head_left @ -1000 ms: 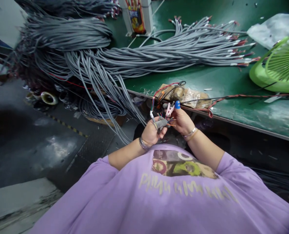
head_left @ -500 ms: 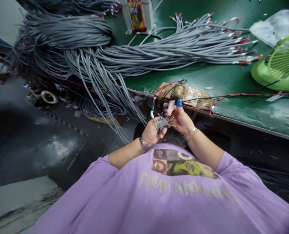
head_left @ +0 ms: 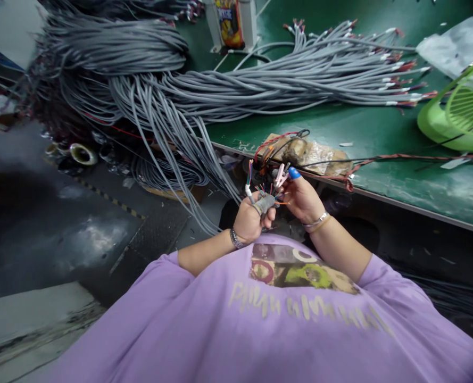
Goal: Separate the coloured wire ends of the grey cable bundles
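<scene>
Lettering (head_left: pixel 260 303) on purple shirt (head_left: pixel 204 330) and bright packet (head_left: pixel 230 24) (none of it legible)

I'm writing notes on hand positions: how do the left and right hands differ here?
The left hand closes around a grey cable piece; the right hand is at its splayed coloured wires. The right hand has a blue cover on its thumb; none shows on the left hand. Both wear wristbands.
</scene>
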Tool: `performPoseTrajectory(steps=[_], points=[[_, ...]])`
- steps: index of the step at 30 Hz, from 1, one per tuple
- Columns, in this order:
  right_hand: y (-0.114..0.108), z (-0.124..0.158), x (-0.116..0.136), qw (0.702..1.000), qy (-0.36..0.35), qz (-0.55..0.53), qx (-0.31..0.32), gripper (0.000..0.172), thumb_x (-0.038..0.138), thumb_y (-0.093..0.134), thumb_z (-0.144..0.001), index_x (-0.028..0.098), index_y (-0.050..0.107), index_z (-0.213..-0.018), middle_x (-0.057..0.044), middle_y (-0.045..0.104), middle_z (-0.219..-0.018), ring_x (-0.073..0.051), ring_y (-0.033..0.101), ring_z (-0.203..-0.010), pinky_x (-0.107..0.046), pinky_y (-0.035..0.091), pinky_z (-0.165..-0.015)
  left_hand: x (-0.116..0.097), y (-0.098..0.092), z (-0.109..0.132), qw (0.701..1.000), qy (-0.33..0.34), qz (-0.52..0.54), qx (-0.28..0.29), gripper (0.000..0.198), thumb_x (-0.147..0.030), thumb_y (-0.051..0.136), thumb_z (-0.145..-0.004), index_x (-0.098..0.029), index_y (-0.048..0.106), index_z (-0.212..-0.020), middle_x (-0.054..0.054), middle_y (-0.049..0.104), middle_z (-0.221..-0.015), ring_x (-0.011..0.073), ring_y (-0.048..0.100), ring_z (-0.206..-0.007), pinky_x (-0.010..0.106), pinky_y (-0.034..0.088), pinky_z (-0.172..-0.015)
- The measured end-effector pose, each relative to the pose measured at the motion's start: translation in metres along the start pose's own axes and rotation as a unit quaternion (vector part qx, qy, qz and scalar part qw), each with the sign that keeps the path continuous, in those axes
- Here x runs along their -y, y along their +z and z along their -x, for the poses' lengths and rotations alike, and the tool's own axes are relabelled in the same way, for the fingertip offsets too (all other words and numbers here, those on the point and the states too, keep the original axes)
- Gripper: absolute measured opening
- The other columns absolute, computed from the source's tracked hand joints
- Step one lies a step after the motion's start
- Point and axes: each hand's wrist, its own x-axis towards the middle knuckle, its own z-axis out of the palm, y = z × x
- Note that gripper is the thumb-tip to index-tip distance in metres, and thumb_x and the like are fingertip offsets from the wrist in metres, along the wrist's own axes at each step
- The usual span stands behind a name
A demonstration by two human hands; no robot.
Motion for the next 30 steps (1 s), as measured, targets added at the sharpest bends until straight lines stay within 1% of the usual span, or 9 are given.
performPoseTrajectory(steps=[3,8,13,16,20,23,26,28,30], points=[[-0.002,-0.004,-0.004,0.999,-0.035,0.028,-0.021,0.052,0.073,0.065,-0.080,0.021,0.066,-0.081,0.000,0.063,-0.070,-0.009,0.050,-0.056,-0.024,0.042,-0.054,-0.001,0.002,-0.003,1.000,0.002,0.005,-0.001,0.038,-0.051,0.075,-0.071,-0.018,0.056,-0.073,-0.005,0.056,-0.048,0.0051,0.041,-0.032,0.019,0.025,-0.033],[-0.001,-0.010,-0.004,1.000,0.011,0.015,-0.003,0.059,0.080,0.065,-0.074,0.021,0.064,-0.076,-0.001,0.067,-0.069,-0.011,0.054,-0.056,-0.025,0.045,-0.053,0.001,0.002,-0.007,1.000,-0.001,0.013,0.001,0.042,-0.053,0.078,-0.068,-0.019,0.055,-0.073,-0.006,0.056,-0.048,0.0054,0.042,-0.032,0.019,0.025,-0.033],[0.000,-0.017,-0.005,1.000,0.002,-0.023,-0.009,0.055,0.076,0.072,-0.071,0.022,0.063,-0.078,0.001,0.067,-0.067,-0.011,0.059,-0.059,-0.025,0.048,-0.057,0.005,0.000,-0.009,1.000,-0.009,0.004,-0.003,0.043,-0.054,0.077,-0.069,-0.019,0.053,-0.073,-0.006,0.056,-0.049,0.0053,0.043,-0.032,0.019,0.026,-0.034],[0.002,-0.018,-0.007,0.999,-0.001,-0.039,-0.021,0.053,0.073,0.075,-0.071,0.022,0.063,-0.080,0.002,0.067,-0.067,-0.011,0.059,-0.060,-0.025,0.049,-0.059,0.006,0.000,-0.010,1.000,-0.012,0.000,-0.002,0.043,-0.053,0.077,-0.069,-0.019,0.052,-0.071,-0.005,0.056,-0.049,0.0052,0.043,-0.033,0.019,0.026,-0.034],[0.004,-0.013,-0.007,0.999,0.024,-0.040,-0.028,0.057,0.080,0.065,-0.074,0.023,0.062,-0.079,0.000,0.067,-0.069,-0.012,0.057,-0.058,-0.026,0.047,-0.057,0.006,0.000,-0.009,1.000,-0.010,-0.003,-0.004,0.041,-0.052,0.077,-0.069,-0.018,0.054,-0.072,-0.006,0.056,-0.049,0.0053,0.043,-0.032,0.019,0.026,-0.034],[0.003,-0.007,-0.004,0.999,0.040,-0.021,-0.013,0.062,0.084,0.057,-0.076,0.023,0.062,-0.080,-0.001,0.068,-0.072,-0.013,0.056,-0.058,-0.026,0.046,-0.057,0.005,-0.001,-0.005,1.000,-0.004,-0.005,0.002,0.040,-0.052,0.076,-0.070,-0.018,0.054,-0.071,-0.005,0.057,-0.048,0.0054,0.043,-0.031,0.019,0.025,-0.033],[-0.001,-0.003,0.000,0.999,0.045,0.000,0.016,0.062,0.084,0.053,-0.078,0.023,0.064,-0.084,-0.002,0.067,-0.074,-0.013,0.054,-0.057,-0.026,0.045,-0.054,0.004,-0.002,0.000,1.000,0.001,-0.012,-0.001,0.043,-0.054,0.077,-0.069,-0.019,0.052,-0.070,-0.005,0.059,-0.049,0.0057,0.043,-0.032,0.019,0.027,-0.034],[-0.002,-0.001,0.004,0.999,0.043,0.008,0.029,0.059,0.081,0.055,-0.080,0.024,0.065,-0.085,-0.001,0.066,-0.073,-0.012,0.052,-0.056,-0.025,0.044,-0.053,0.005,-0.003,0.001,1.000,0.011,-0.015,-0.013,0.044,-0.056,0.077,-0.068,-0.019,0.053,-0.071,-0.005,0.059,-0.050,0.0058,0.044,-0.032,0.019,0.028,-0.034],[-0.003,0.000,0.006,0.999,0.038,0.010,0.032,0.050,0.073,0.061,-0.082,0.024,0.066,-0.086,0.001,0.065,-0.070,-0.011,0.051,-0.055,-0.024,0.043,-0.053,0.005,-0.003,0.001,0.999,0.025,-0.014,-0.026,0.043,-0.056,0.077,-0.069,-0.019,0.055,-0.074,-0.005,0.060,-0.051,0.0055,0.044,-0.033,0.019,0.029,-0.034]])
